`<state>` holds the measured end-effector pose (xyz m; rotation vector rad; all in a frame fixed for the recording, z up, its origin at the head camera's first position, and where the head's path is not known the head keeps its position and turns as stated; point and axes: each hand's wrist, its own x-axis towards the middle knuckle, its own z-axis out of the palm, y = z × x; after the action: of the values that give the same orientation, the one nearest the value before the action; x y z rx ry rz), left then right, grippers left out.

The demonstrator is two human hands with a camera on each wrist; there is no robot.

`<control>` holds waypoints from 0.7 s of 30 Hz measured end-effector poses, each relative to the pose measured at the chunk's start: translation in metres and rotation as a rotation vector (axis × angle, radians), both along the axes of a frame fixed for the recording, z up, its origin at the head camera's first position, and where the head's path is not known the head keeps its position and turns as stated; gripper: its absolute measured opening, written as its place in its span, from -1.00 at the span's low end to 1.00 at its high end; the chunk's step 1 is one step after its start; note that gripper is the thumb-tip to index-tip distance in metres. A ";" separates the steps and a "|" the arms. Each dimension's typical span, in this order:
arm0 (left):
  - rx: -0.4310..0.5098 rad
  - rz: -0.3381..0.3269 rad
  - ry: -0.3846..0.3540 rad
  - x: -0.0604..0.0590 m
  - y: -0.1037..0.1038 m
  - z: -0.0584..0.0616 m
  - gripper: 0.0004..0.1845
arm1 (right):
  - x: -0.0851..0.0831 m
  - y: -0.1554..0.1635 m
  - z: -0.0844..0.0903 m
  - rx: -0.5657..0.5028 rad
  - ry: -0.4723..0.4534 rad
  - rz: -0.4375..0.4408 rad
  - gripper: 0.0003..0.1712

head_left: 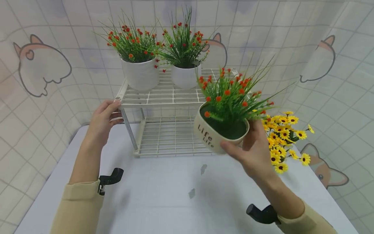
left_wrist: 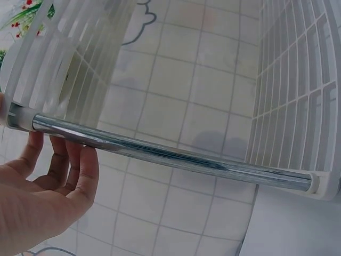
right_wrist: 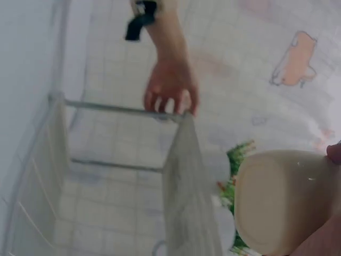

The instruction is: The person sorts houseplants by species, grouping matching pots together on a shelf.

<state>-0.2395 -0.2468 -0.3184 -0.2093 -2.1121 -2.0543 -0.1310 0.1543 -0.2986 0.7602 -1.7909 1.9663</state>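
Right hand grips the tilted pot aloft; left hand, fingers curled, holds the rack; shelving appears in hand; next move calls for levelling the pot.

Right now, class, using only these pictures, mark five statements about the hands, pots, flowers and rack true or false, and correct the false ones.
1. The right hand holds a pot marked "Life". True.
2. The left hand touches a white pot. False: the left hand grips the rack.
3. Two white pots stand on the top shelf. True.
4. The held plant has blue flowers. False: its flowers are red.
5. Yellow flowers fill the lower shelf. False: the yellow flowers are right of the rack.
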 end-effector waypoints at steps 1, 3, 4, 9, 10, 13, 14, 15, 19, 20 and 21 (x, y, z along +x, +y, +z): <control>0.004 -0.001 -0.003 0.000 0.000 0.000 -0.68 | -0.005 0.002 0.007 -0.021 0.018 -0.013 -0.03; -0.004 0.000 -0.003 0.000 0.000 0.000 -0.67 | -0.015 0.006 0.020 -0.046 0.034 -0.050 -0.07; -0.005 0.000 -0.004 0.000 0.000 0.000 -0.66 | -0.020 0.009 0.027 -0.057 0.037 -0.071 -0.09; -0.020 0.003 -0.004 0.001 0.002 0.001 -0.65 | -0.055 0.021 0.055 -0.063 -0.017 -0.185 -0.18; -0.021 0.004 -0.004 0.001 0.003 0.001 -0.65 | -0.063 0.024 0.060 -0.053 -0.047 -0.209 -0.18; -0.022 0.003 -0.005 0.000 0.003 0.000 -0.63 | -0.089 0.032 0.071 0.001 -0.153 -0.272 -0.11; -0.024 0.002 -0.005 0.000 0.003 0.000 -0.63 | -0.097 0.033 0.073 0.016 -0.196 -0.281 -0.08; -0.026 0.001 -0.005 0.000 0.002 0.000 -0.64 | -0.106 0.034 0.076 0.042 -0.242 -0.296 -0.05; -0.012 -0.010 -0.010 0.000 0.000 0.000 -0.65 | -0.137 0.033 0.081 0.119 -0.400 -0.318 0.04; -0.011 -0.012 -0.010 0.000 -0.001 0.000 -0.65 | -0.144 0.032 0.082 0.143 -0.430 -0.328 0.04; -0.004 -0.013 -0.012 0.000 -0.001 0.000 -0.64 | -0.150 0.031 0.083 0.171 -0.457 -0.339 0.06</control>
<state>-0.2392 -0.2479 -0.3186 -0.2124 -2.1274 -2.0643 -0.2810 0.1855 -0.2155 0.0306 -2.1922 1.8720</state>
